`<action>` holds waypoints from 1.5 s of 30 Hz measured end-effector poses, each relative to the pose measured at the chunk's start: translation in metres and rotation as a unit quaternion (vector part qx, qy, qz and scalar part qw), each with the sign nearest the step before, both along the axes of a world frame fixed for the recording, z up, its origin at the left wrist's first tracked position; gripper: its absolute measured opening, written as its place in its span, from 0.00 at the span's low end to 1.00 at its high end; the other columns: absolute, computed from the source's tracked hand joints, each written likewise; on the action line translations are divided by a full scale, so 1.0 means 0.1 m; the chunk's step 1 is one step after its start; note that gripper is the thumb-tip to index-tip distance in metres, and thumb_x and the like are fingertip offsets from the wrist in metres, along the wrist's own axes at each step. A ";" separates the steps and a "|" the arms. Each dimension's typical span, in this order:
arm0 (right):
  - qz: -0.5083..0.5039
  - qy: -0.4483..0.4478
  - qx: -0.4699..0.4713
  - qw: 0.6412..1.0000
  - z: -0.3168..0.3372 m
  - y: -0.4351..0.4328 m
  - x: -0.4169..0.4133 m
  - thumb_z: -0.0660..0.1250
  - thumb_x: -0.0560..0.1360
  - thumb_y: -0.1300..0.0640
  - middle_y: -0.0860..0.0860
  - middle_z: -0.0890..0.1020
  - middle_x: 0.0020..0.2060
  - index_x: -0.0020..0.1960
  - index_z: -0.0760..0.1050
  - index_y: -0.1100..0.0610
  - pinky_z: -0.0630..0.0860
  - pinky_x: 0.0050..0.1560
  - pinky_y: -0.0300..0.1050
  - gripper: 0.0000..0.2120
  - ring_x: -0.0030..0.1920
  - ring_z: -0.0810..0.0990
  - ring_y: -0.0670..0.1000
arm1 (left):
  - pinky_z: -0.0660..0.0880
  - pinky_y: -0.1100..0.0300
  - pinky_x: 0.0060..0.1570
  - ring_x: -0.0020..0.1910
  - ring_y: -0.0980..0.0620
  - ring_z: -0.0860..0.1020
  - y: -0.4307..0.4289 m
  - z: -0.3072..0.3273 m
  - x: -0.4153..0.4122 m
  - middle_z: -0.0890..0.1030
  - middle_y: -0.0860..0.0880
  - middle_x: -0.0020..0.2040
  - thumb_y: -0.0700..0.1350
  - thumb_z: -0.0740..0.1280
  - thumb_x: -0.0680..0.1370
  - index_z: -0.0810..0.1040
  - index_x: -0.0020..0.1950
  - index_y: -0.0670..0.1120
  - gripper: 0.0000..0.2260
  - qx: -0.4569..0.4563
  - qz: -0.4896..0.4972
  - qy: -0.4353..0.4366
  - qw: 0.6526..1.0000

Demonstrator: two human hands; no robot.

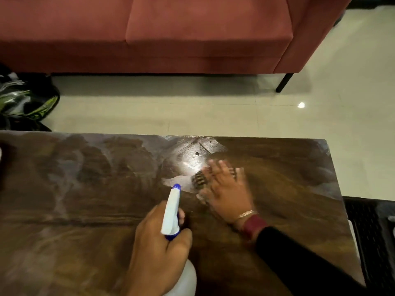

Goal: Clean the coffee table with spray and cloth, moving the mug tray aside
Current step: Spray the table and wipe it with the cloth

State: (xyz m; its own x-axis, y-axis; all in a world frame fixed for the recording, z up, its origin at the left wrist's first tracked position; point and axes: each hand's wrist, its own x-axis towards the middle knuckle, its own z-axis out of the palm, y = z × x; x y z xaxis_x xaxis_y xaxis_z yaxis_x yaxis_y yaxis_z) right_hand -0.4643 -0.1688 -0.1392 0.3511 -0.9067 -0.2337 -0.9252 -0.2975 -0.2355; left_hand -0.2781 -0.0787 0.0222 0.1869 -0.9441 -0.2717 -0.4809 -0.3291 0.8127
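The dark wooden coffee table (85, 210) fills the lower part of the head view, with smeared wet streaks across its top. My left hand (158, 248) grips a white spray bottle (172, 212) with a blue nozzle, which points toward the table's far middle. My right hand (226, 189) lies flat with fingers spread, blurred by motion, pressing a dark checked cloth (198, 180) onto the table near a bright light reflection. Only a small part of the cloth shows past the fingers. No mug tray is in view.
A red sofa (171, 35) stands beyond the table across a strip of pale tiled floor (149, 107). A black and green bag (25, 101) lies on the floor at the left. A dark mat (372, 242) lies past the table's right edge.
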 end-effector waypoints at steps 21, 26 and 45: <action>0.254 -0.022 0.022 0.967 0.03 0.96 1.41 0.53 0.80 0.38 0.47 0.58 0.82 0.80 0.62 0.45 0.59 0.75 0.70 0.30 0.83 0.53 0.55 | 0.78 0.53 0.35 0.31 0.52 0.79 0.30 0.02 1.00 0.82 0.47 0.35 0.40 0.67 0.62 0.84 0.50 0.62 0.23 0.010 0.046 0.061 0.997; 0.041 0.024 -0.017 0.999 0.05 0.33 0.41 0.50 0.82 0.35 0.49 0.53 0.83 0.81 0.57 0.38 0.59 0.72 0.77 0.28 0.83 0.51 0.56 | 0.79 0.44 0.32 0.28 0.46 0.79 0.58 -0.06 1.07 0.81 0.46 0.34 0.39 0.67 0.61 0.81 0.41 0.49 0.11 0.009 0.050 0.072 0.996; 0.051 0.012 0.009 0.999 0.02 2.48 0.82 0.58 0.79 0.37 0.50 0.56 0.83 0.80 0.61 0.39 0.63 0.69 0.76 0.29 0.82 0.55 0.56 | 0.71 0.78 0.43 0.41 0.61 0.81 2.01 -0.18 1.31 0.81 0.59 0.42 0.42 0.68 0.64 0.81 0.49 0.53 0.15 0.057 -0.049 0.001 0.997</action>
